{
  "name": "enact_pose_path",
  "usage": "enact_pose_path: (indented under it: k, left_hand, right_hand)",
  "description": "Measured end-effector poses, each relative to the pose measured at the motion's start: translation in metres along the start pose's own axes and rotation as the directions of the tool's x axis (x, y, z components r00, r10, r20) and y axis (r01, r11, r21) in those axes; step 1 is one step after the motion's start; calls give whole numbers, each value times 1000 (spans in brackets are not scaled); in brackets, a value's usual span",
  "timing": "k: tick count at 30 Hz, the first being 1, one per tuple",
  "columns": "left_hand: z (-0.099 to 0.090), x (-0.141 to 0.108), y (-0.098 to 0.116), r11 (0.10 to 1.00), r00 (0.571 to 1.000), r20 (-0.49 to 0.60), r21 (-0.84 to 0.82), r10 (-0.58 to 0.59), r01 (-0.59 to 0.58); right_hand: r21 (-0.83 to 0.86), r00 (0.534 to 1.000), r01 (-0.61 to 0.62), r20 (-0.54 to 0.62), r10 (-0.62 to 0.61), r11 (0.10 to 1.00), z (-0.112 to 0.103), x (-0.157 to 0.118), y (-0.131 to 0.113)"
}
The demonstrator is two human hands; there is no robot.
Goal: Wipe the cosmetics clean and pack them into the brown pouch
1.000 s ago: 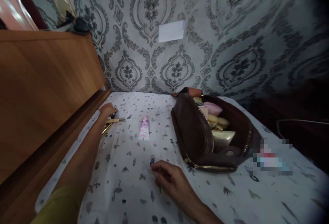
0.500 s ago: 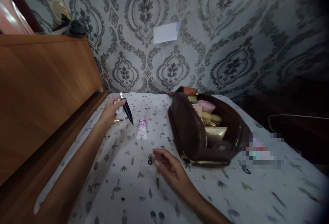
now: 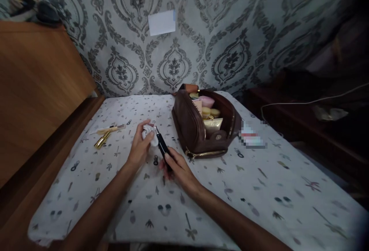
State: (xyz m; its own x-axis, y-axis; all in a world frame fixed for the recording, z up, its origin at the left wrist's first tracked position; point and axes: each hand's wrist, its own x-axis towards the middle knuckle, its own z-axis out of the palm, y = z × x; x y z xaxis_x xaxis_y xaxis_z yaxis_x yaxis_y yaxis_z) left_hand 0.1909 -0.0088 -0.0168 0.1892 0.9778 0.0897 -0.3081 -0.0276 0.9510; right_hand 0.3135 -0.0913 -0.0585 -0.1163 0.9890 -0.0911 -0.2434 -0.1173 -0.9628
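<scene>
My left hand (image 3: 140, 145) pinches a crumpled white tissue (image 3: 150, 133) above the table. In my right hand (image 3: 180, 166) is a slim black cosmetic stick (image 3: 163, 147) with a silver end pointing up and away from me. That silver end is beside the tissue; whether the two touch I cannot tell. To the right of both hands, an open brown makeup bag (image 3: 187, 124) holds a pink item (image 3: 206, 101), round yellowish pieces (image 3: 210, 112) and a shiny pale-gold packet (image 3: 213, 125). The small white-and-purple tube is hidden behind my left hand.
A gold tube (image 3: 102, 140) and a slim stick with a pale handle (image 3: 111, 129) lie on the patterned cloth (image 3: 121, 212) at left. A wooden cabinet (image 3: 34, 89) borders the left side. A blurred-out packet (image 3: 252, 135) lies right of the bag, before the wallpapered wall.
The black stick has passed from my left hand to my right. Both hands have come together left of the bag, the tissue still in my left. The view has turned right.
</scene>
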Motion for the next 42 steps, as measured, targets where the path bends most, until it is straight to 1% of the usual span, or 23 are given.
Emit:
enact_pose_path:
  k: [2, 3, 4, 5, 7, 10, 12, 14, 16, 18, 20, 22, 23, 25, 28, 29, 30, 33, 35, 37, 39, 41, 42]
  left_hand:
    - [-1, -3, 1, 998, 995, 96, -69, -5, 12]
    - [-1, -5, 1, 995, 992, 123, -94, -15, 27]
    - [-2, -7, 0, 994, 992, 124, -105, -28, 41]
    - [-2, -8, -1, 992, 994, 103, -114, -37, 49]
    - [-4, -7, -3, 990, 999, 19, -138, -40, 42]
    - [-6, -4, -5, 981, 994, -93, -190, -65, 47]
    - [-7, -3, -5, 966, 986, -117, -244, -119, 88]
    - [-5, -6, -5, 948, 979, -76, -276, -189, 161]
    - [-3, -11, -6, 936, 969, 17, -254, -247, 244]
    - [1, -18, -8, 929, 951, 117, -208, -287, 306]
    - [3, -22, -11, 925, 937, 175, -182, -302, 333]
    - [4, -23, -12, 929, 939, 177, -176, -294, 324]
    - [4, -23, -12, 933, 944, 160, -174, -288, 315]
    - [4, -21, -11, 941, 956, 101, -175, -277, 291]
    - [2, -19, -10, 956, 972, 6, -176, -237, 234]
    - [2, -20, -11, 960, 974, 5, -171, -226, 223]
    - [2, -20, -13, 961, 974, 29, -157, -225, 227]
    - [3, -26, -22, 958, 946, 187, -62, -266, 281]
    - [3, -30, -28, 958, 924, 258, 12, -281, 288]
    - [1, -31, -31, 962, 930, 247, 53, -273, 269]
    - [-5, -29, -29, 964, 947, 180, 82, -265, 254]
    - [-15, -23, -24, 961, 956, 129, 123, -265, 249]
    - [-21, -20, -20, 954, 952, 131, 155, -277, 257]
  right_hand:
    - [115, 994, -86, 74, 78, 990, 1, -2, -5]
    - [168, 987, -134, 110, 116, 977, 2, -2, -7]
    - [214, 978, -178, 144, 149, 961, 2, -3, -8]
    - [251, 970, -209, 174, 168, 945, 3, -4, -8]
    - [310, 962, -229, 218, 166, 922, 4, -5, -6]
    - [374, 973, -173, 209, 99, 911, 6, -4, 2]
    - [391, 983, -126, 175, 61, 912, 5, -1, 8]
    - [406, 989, -94, 144, 38, 909, 2, 3, 12]
    - [444, 990, -99, 133, 44, 891, -1, 6, 13]
    - [507, 990, -125, 126, 70, 853, -5, 9, 12]
    - [577, 989, -140, 114, 90, 805, -8, 12, 11]
    - [608, 990, -143, 99, 104, 781, -8, 13, 11]
    - [601, 990, -144, 95, 109, 786, -8, 12, 11]
    - [545, 989, -147, 91, 116, 826, -6, 11, 12]
    - [433, 996, -92, 53, 77, 897, -2, 7, 14]
    - [406, 998, -62, 28, 56, 912, -1, 7, 14]
    - [386, 999, -32, -1, 35, 922, 0, 7, 14]
    - [353, 995, 38, -100, -3, 935, 0, 8, 13]
    - [326, 990, 54, -140, -8, 944, -1, 9, 13]
    - [283, 991, 36, -135, 3, 958, -5, 9, 13]
    - [204, 993, 21, -117, 3, 979, -9, 8, 10]
    - [100, 988, 69, -146, -54, 993, -13, 5, 5]
    - [60, 979, 116, -173, -104, 991, -16, 4, 1]
